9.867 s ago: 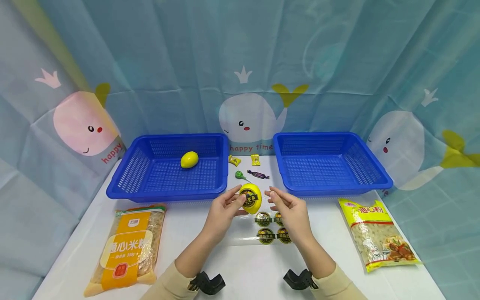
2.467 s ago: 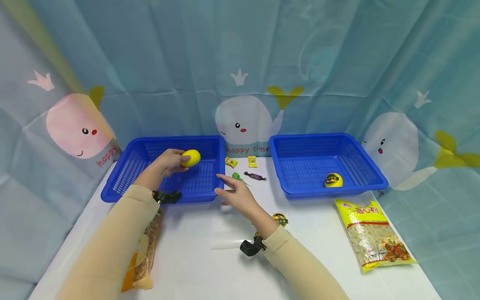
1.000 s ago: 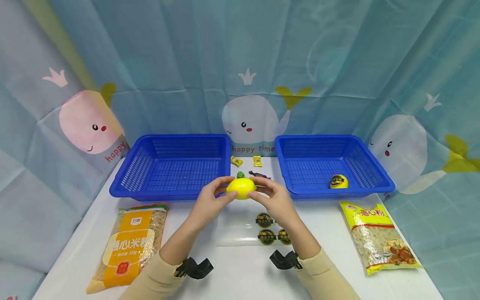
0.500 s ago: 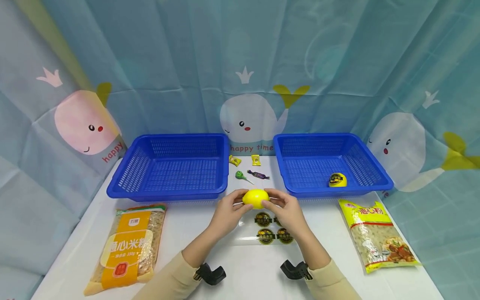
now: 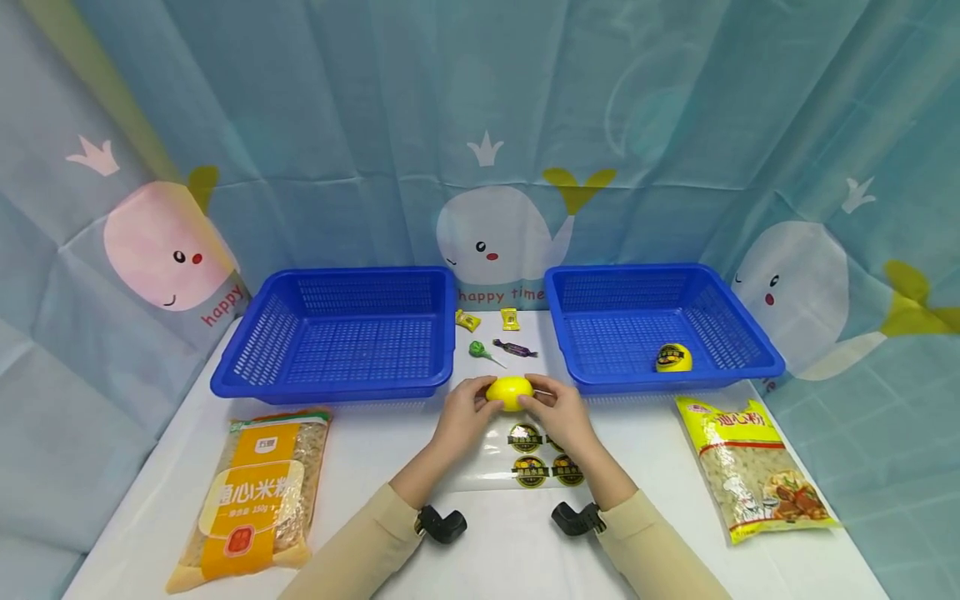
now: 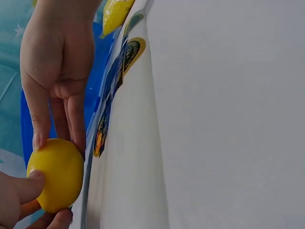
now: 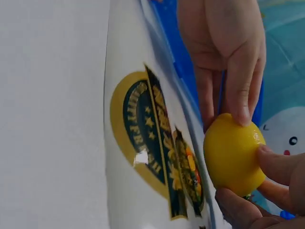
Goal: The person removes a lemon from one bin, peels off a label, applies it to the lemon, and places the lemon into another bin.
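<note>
Lemon: near the middle of the bench, pinched at both ends; whether its underside touches anything, I cannot tell.
Left hand: at the lemon's 8 o'clock, narrow, holding it between thumb and fingers.
Right hand: at the lemon's 4 o'clock, holding the other end in the same way.
Sticker sheet: flat on the bench at 6 o'clock from the lemon, carrying round stickers in black and gold; the right hand hides part of it.
Lemon's move: moments ago it is with the left hand alone at the left basket, at 10 o'clock; now both hands share it, and it sits closer to the stickers than a second ago.
Meaning of the move: fetching this lemon looks done, and the two-handed hold suggests handling it is the step now; no sticker shows on its visible faces.
Right basket: at 2 o'clock, with a stickered lemon lying near its front wall.
Sweets: green lollipop at 11 o'clock, purple-wrapped candy at 12, two yellow-wrapped candies beyond.
Packets: orange packet between 8 and 9 o'clock, yellow packet between 3 and 4, both lying on the bench.
</note>
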A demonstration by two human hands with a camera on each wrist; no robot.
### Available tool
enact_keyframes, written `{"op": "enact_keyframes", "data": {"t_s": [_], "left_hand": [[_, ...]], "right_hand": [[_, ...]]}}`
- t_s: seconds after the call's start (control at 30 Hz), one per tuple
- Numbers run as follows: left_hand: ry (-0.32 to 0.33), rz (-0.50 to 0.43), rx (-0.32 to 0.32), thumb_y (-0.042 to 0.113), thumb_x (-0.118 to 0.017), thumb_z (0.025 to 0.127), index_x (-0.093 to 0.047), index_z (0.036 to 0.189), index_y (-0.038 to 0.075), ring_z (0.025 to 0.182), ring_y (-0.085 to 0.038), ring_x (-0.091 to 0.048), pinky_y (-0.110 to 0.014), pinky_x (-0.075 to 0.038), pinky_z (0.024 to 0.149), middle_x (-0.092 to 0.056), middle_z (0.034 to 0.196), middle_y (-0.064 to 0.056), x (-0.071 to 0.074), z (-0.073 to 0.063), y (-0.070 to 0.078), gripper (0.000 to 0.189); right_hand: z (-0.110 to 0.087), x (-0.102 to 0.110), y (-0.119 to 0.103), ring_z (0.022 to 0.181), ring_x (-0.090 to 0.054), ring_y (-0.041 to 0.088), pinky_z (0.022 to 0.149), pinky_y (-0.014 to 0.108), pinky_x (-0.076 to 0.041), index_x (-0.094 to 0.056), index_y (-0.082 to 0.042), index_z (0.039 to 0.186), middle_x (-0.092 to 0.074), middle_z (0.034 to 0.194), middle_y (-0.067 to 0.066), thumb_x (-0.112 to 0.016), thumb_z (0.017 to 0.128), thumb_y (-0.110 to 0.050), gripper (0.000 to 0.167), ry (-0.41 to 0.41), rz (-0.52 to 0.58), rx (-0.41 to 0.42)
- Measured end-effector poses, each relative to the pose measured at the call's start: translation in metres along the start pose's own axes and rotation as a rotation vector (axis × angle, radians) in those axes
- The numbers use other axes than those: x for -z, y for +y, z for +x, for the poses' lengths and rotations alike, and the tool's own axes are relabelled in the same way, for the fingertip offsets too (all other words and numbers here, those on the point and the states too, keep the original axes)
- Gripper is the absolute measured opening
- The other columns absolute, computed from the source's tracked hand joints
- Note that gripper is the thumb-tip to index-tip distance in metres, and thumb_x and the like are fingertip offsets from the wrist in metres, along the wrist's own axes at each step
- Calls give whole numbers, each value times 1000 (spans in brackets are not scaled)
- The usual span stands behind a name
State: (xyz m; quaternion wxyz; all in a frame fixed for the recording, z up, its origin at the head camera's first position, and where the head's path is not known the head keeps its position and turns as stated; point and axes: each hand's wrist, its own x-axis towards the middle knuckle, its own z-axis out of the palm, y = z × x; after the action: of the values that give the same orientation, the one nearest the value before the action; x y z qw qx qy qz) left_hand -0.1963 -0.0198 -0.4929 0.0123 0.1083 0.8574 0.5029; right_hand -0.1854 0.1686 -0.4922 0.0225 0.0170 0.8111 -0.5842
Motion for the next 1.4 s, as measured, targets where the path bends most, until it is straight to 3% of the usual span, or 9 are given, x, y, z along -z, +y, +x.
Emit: {"op": "enact_keyframes", "data": {"t_s": [0.23,0.6,0.9,1.13,1.4], "left_hand": [[-21,-113,55,14,-71,95,-59,136,3,119,-29,-64,-33,-56,98,-64,130,-18,-2,9,-11,45],[-79,-160,94,17,-72,94,-54,141,3,126,-33,-59,-38,-54,102,-60,135,-19,1,9,-10,53],[-96,-72,61,21,-73,94,-62,134,5,123,-29,-62,-42,-49,107,-65,132,-14,3,9,-8,45],[-70,-109,67,20,-71,95,-61,135,5,126,-28,-60,-42,-47,110,-64,135,-14,3,13,-10,44],[-77,-119,90,22,-72,94,-59,137,6,125,-32,-60,-46,-49,107,-63,135,-15,4,14,-8,48]], "right_hand": [[8,-3,5,124,-63,34,98,39,-55,-61,-11,138,-61,140,16,-75,92,-23,50,6,-38,-10],[6,1,7,129,-59,35,101,42,-54,-55,-7,143,-57,143,17,-72,95,-27,55,-13,0,10],[7,-1,8,120,-65,36,91,34,-59,-62,-2,134,-62,136,21,-71,96,-24,45,-23,23,17],[14,-5,7,123,-63,35,93,34,-58,-64,-6,133,-61,139,18,-72,95,-25,43,-13,32,-8],[11,-2,1,127,-59,40,94,40,-58,-56,2,139,-55,144,23,-70,97,-21,50,-36,35,21]]}}
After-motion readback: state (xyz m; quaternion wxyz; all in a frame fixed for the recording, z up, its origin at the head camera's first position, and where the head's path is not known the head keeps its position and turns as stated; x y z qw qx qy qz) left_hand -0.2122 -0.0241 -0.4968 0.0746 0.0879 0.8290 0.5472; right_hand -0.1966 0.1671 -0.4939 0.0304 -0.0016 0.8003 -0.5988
